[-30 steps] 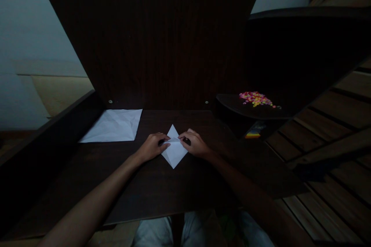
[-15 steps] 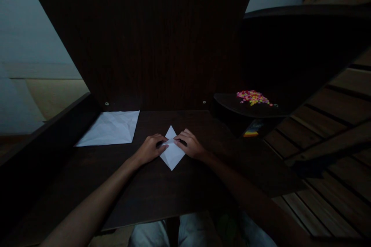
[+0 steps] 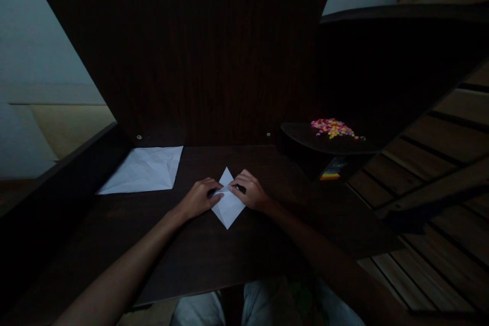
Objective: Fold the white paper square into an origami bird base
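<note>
The left hand (image 3: pixel 199 197) and right hand (image 3: pixel 252 192) pinch one folded paper diamond (image 3: pixel 228 213) between them on one bench (image 3: pixel 214 260); one larger creased paper (image 3: pixel 143 170) lies left, one multicoloured heap (image 3: pixel 333 128) on a shelf (image 3: pixel 300 136).

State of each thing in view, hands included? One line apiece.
White origami paper: folded, diamond-shaped, on the desktop.
Left hand: fingers bent, touching the paper's left side; grip unclear.
Right hand: fingers bent, touching its right side; grip unclear.
White paper at left: creased, lying flat.
Multicoloured small pieces: loosely heaped on the shelf.
</note>
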A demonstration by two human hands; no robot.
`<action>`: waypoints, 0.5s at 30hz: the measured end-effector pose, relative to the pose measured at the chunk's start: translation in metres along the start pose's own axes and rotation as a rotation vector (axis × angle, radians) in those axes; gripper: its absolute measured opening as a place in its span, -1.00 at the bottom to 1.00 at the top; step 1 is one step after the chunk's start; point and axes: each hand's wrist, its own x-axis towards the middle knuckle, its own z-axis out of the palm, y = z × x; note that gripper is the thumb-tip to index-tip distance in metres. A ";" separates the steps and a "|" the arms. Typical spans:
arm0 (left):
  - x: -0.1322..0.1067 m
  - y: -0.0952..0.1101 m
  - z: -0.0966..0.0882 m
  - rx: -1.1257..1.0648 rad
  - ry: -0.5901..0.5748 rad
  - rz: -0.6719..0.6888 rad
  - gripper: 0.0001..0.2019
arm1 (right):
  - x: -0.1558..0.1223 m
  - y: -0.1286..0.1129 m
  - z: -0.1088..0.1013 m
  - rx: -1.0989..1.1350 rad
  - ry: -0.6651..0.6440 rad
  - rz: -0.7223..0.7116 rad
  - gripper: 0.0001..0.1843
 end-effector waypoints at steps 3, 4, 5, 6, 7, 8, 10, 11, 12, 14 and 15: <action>0.000 0.000 0.002 0.020 -0.008 0.020 -0.87 | 0.000 -0.001 0.001 0.020 0.012 -0.026 -0.87; 0.000 0.000 0.002 0.028 -0.010 0.023 -0.87 | -0.001 -0.001 0.001 0.028 0.015 -0.037 -0.87; 0.000 0.000 0.003 0.036 -0.011 0.026 -0.87 | -0.001 -0.001 0.001 0.037 0.017 -0.046 -0.87; 0.000 0.000 0.003 0.043 -0.010 0.026 -0.87 | -0.001 -0.001 0.001 0.046 0.018 -0.054 -0.87; 0.000 0.000 0.003 0.050 -0.012 0.025 -0.87 | -0.001 -0.001 0.001 0.056 0.017 -0.060 -0.87; 0.000 0.001 0.003 0.054 -0.014 0.024 -0.87 | -0.001 -0.001 0.001 0.065 0.014 -0.063 -0.87; -0.001 0.001 0.003 0.057 -0.016 0.023 -0.86 | -0.001 -0.002 0.000 0.081 0.006 -0.063 -0.87; -0.001 0.001 0.003 0.055 -0.016 0.024 -0.86 | -0.001 -0.003 0.000 0.086 0.000 -0.058 -0.87; -0.001 0.001 0.003 0.052 -0.016 0.024 -0.86 | 0.000 -0.004 0.000 0.088 -0.005 -0.050 -0.87; -0.001 0.001 0.003 0.047 -0.018 0.026 -0.86 | 0.001 -0.006 -0.001 0.093 -0.017 -0.036 -0.86; -0.001 0.001 0.003 0.048 -0.021 0.027 -0.85 | 0.001 -0.007 -0.002 0.097 -0.022 -0.031 -0.86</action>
